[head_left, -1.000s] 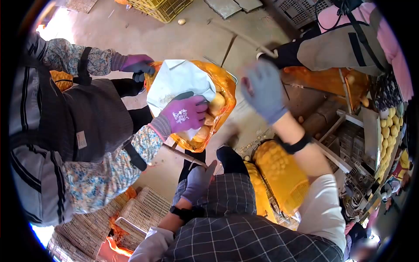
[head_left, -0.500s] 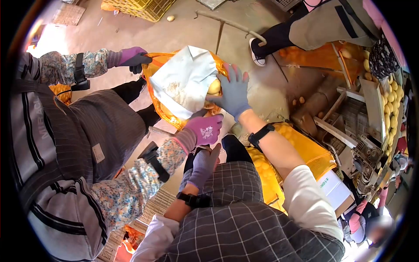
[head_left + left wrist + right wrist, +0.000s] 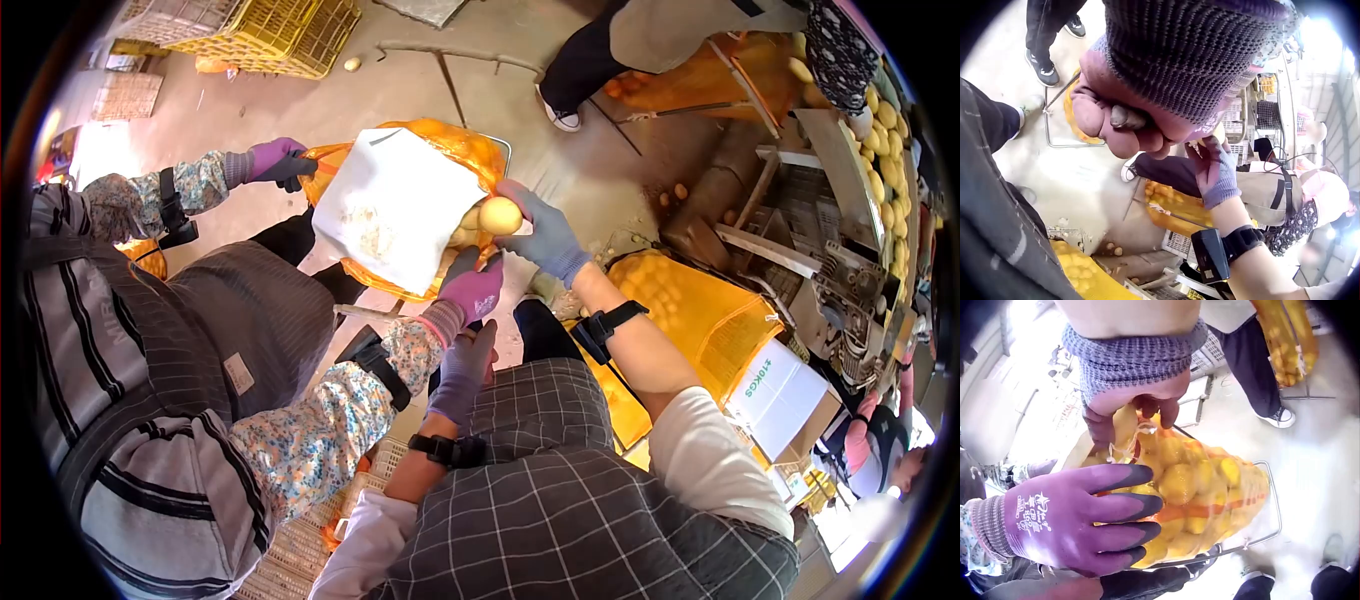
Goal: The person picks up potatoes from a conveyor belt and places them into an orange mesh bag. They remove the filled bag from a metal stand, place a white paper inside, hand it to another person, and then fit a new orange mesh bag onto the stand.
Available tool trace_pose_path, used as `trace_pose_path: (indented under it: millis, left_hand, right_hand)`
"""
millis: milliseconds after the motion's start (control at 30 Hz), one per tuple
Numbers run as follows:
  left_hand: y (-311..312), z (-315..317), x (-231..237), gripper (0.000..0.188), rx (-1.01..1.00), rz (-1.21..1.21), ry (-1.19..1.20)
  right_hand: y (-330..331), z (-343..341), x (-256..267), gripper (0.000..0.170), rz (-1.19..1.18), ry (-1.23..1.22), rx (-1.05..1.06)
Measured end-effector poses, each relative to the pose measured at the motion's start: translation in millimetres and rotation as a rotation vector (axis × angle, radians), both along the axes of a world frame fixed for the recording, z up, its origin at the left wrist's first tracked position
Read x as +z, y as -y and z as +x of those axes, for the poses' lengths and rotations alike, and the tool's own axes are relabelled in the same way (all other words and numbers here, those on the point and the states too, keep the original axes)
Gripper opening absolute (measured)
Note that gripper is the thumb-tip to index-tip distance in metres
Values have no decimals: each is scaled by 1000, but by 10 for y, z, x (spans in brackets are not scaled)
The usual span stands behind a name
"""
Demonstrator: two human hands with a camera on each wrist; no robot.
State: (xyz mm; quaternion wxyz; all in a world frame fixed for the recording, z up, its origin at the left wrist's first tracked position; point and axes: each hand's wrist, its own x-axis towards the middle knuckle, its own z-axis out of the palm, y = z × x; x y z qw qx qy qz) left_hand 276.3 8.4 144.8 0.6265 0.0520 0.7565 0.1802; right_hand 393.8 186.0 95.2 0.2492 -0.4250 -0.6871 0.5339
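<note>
Round pale potato (image 3: 500, 215) sits in the grip of my gloved right hand (image 3: 545, 232), at the mouth of an orange mesh bag (image 3: 455, 133). A white sheet (image 3: 385, 205) covers most of the bag's mouth; in the right wrist view, potatoes (image 3: 1179, 483) fill the netting. My left hand (image 3: 462, 375), gloved too, is held over my lap with loosely curled fingers and nothing in them. Just beyond it, another person's purple-gloved hand (image 3: 470, 290) reaches to the bag's near edge. That person's other hand (image 3: 275, 162) holds the far left side of the netting.
Full yellow mesh bags (image 3: 690, 305) and a white carton (image 3: 775, 395) stand to my right. Wooden frames and machinery (image 3: 800, 240) lie beyond, beside another person's leg (image 3: 580, 65). Yellow crates (image 3: 290, 35) stand at the upper left. A metal rod stand (image 3: 445, 60) is on the floor.
My right hand has come in from the right to the bag's mouth and now holds a potato. The other person's purple-gloved hand has drawn back from the sheet to the bag's near edge.
</note>
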Motion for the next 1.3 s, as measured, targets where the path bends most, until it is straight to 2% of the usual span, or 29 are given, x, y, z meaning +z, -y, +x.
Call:
trace_pose_path:
  millis: [33,133,233,267,367,400,500,533,633,733,933,1033,1133,1167,1200,1233,1267,1300]
  left_hand:
    - [-3,2,21,46,9,-8,-3]
    - [14,-36,94,41,0,18,33]
    - [64,-130,113,41,1,39,36]
    - [80,-128,114,41,5,36,34]
    - [139,-158,119,42,11,37,37]
    - [184,-176,89,43,-1,40,58]
    - [277,-330,70,46,-103,-55,90]
    - [322,-308,87,46,-101,-33,88]
    - [392,-141,76,46,-108,-4,57]
    - [422,-28,-82,43,-134,-29,11]
    - [596,276,-427,40,-143,4,55]
    - [564,381,-500,38,-176,1,74]
    - [558,377,-627,38,-121,7,111]
    - [601,290,-662,39,-213,50,159]
    - [617,234,-654,39,-190,21,162]
    - [595,249,-670,40,-164,-9,167]
    - [561,345,-557,40,-177,-1,120]
    - [556,433,-431,41,-185,5,71]
  right_hand:
    - [25,43,11,68,-50,-37,10]
    - [73,218,211,67,-574,-355,-91]
    - [174,420,742,72,-886,-819,-200]
    - [261,482,997,71,-849,-915,-154]
    - [375,667,1620,66,-1052,-1354,36]
    - [458,718,1620,57,-1057,-1301,-211]
    - [608,894,1571,51,-1071,-1157,-392]
    - [699,991,1605,49,-1226,-1452,-370]
    - [922,1287,2088,49,-1255,-1589,-363]
    - [1127,1573,2296,49,-1239,-1740,-447]
    - [1553,2338,2236,48,-1139,-1927,-458]
    - [1732,2601,2242,48,-1008,-1879,-554]
    - [2011,2937,2001,45,-947,-2035,-594]
    - [2152,3095,1987,42,-986,-2072,-595]
    - [2320,3296,1994,38,-1020,-2107,-593]
    - [2484,3518,1959,38,-911,-2123,-714]
    - [2644,3815,1998,36,-727,-2045,-1015]
    - [2795,4227,1980,35,-612,-2083,-1179]
